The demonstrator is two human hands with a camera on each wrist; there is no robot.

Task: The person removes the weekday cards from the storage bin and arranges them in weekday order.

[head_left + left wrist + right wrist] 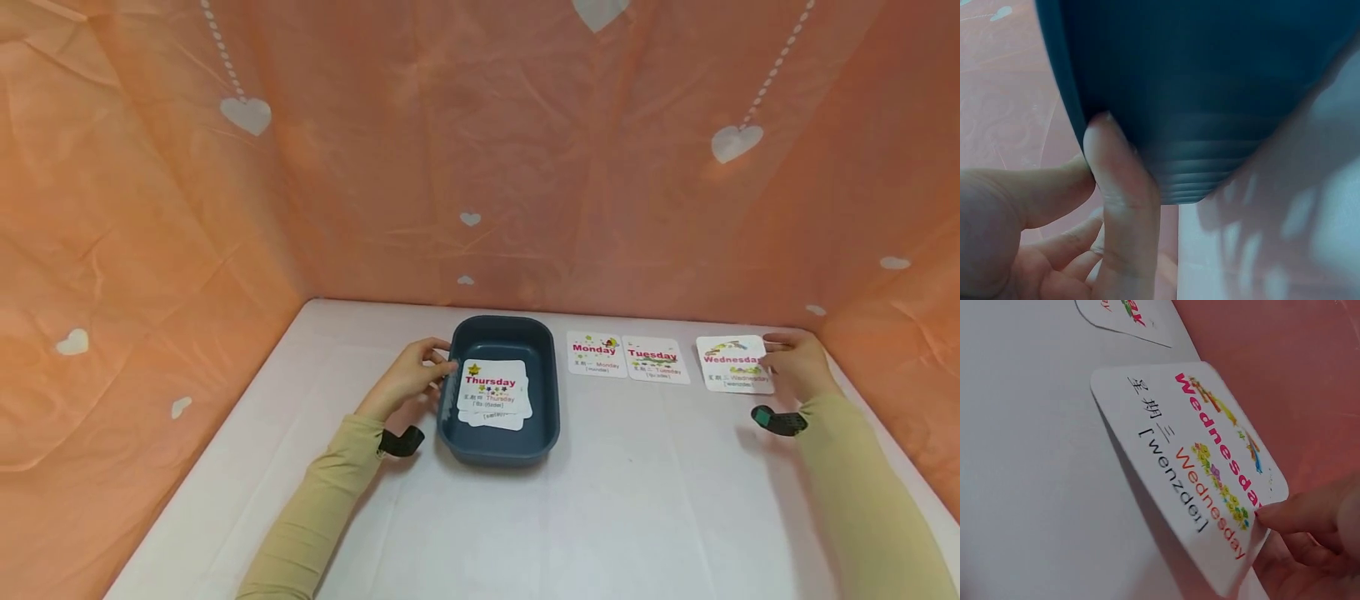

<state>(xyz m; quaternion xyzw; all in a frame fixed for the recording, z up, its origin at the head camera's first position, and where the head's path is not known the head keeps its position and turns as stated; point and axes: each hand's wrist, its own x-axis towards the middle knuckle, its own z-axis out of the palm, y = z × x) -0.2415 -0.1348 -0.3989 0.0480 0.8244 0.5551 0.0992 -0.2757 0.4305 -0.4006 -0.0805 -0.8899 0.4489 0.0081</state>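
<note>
My left hand (415, 373) pinches the left wall of a dark blue tub (498, 454) between thumb and finger; the left wrist view shows the ribbed outer side. In the tub lies a small pile of white cards, the Thursday card (492, 386) on top. At the right, my right hand (802, 364) pinches the right edge of the Wednesday card (735, 363), thumb on its printed face. In the right wrist view that card (1179, 469) is tilted, its near edge raised over the table. The Tuesday card (656, 360) lies to its left, across a gap.
The Monday card (596, 354) lies flat between the tub and the Tuesday card. A white-covered table (615, 517) carries everything. Orange cloth (510, 167) with white hearts hangs at the back and on both sides.
</note>
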